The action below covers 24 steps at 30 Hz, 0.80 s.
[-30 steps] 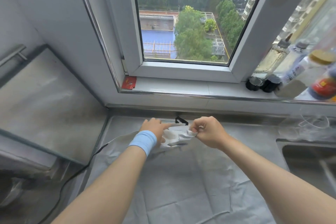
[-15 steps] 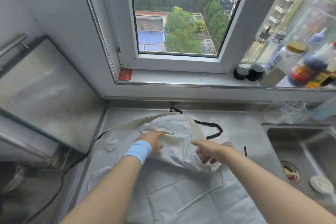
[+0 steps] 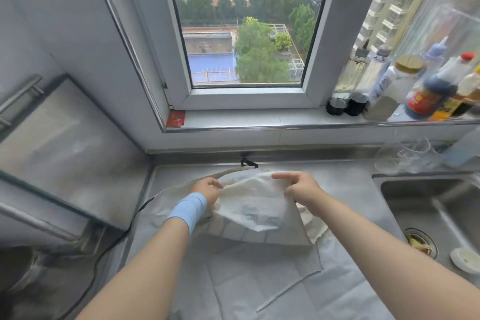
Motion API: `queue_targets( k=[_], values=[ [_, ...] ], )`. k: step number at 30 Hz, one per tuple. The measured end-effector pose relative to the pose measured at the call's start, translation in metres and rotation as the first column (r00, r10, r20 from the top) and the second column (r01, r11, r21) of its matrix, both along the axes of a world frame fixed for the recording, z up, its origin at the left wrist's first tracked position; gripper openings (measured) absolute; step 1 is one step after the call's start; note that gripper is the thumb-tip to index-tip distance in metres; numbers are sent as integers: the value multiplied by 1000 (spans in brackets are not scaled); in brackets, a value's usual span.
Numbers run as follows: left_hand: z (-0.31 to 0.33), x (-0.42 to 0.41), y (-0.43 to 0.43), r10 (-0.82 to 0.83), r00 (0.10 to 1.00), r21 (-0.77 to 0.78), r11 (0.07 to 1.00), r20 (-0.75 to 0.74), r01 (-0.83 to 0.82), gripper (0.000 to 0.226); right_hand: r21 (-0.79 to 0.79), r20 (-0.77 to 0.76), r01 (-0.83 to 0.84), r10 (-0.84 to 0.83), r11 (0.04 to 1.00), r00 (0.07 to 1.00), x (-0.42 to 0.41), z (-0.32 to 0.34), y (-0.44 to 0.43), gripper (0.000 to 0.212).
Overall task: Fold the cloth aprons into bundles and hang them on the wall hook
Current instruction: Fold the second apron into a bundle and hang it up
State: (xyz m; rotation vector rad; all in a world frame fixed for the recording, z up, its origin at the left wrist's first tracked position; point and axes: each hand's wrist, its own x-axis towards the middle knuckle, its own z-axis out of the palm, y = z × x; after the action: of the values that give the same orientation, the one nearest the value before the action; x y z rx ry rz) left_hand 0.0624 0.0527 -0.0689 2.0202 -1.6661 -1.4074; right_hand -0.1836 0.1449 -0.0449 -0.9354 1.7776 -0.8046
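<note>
A pale cloth apron [image 3: 257,215] with black straps lies on the steel counter, its upper part folded over toward me. My left hand [image 3: 206,189], with a blue band on the wrist, pinches the folded edge on the left. My right hand [image 3: 301,189] grips the same edge on the right, with the index finger stretched along it. The fold is lifted a little off the rest of the apron [image 3: 233,280], which spreads flat toward me. A black strap loop [image 3: 249,163] peeks out at the back wall. No wall hook is visible.
A steel sink [image 3: 428,213] with a drain and a small white dish [image 3: 466,260] lies to the right. Bottles [image 3: 426,91] crowd the windowsill at right. A clear glass jug [image 3: 413,153] stands behind the sink. A steel appliance [image 3: 65,153] and a black cable [image 3: 135,218] are on the left.
The apron top was bunched at the back, then spread out. Both hands have now taken hold of its edge and folded it toward me.
</note>
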Motion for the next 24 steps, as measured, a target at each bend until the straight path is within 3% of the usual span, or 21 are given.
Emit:
queue_targets(
  k=[2,4,6,8,10,13,16,18,21,24],
  values=[
    [14,-3,-12,-1,1000,92,996,1,1,14,-91,10,55,-54,994,998,-9,18,-12,64],
    [31,-13,-25,69,995,51,997,-67,-66,10,-162,8,112,-112,980,994,-21,36,-25,57],
    [48,-24,-37,118,984,-132,982,-135,-136,27,-235,-27,142,-152,962,988,-35,48,-43,53],
    [64,-33,-48,73,992,-317,943,-100,-102,53,-296,-61,155,-180,943,982,-50,54,-64,53],
    [75,-43,-57,12,997,-469,882,-73,-45,60,-331,-137,130,-184,935,973,-60,63,-82,56],
    [72,-57,-62,-79,985,-591,792,151,154,64,-334,-454,-73,-92,940,886,-70,66,-107,71],
    [52,-62,-48,-91,926,-619,719,367,316,62,-151,-501,-119,27,981,865,-59,48,-113,80],
    [27,-60,-31,-168,877,-577,695,450,429,46,-84,-560,-132,62,988,826,-39,19,-100,80],
    [-13,-54,-3,-379,776,-330,746,504,579,31,-34,-692,-318,207,947,692,-8,-34,-64,62],
    [-42,-46,22,-522,648,-59,753,554,656,44,154,-643,-540,499,828,581,23,-79,-26,51]
  ],
)
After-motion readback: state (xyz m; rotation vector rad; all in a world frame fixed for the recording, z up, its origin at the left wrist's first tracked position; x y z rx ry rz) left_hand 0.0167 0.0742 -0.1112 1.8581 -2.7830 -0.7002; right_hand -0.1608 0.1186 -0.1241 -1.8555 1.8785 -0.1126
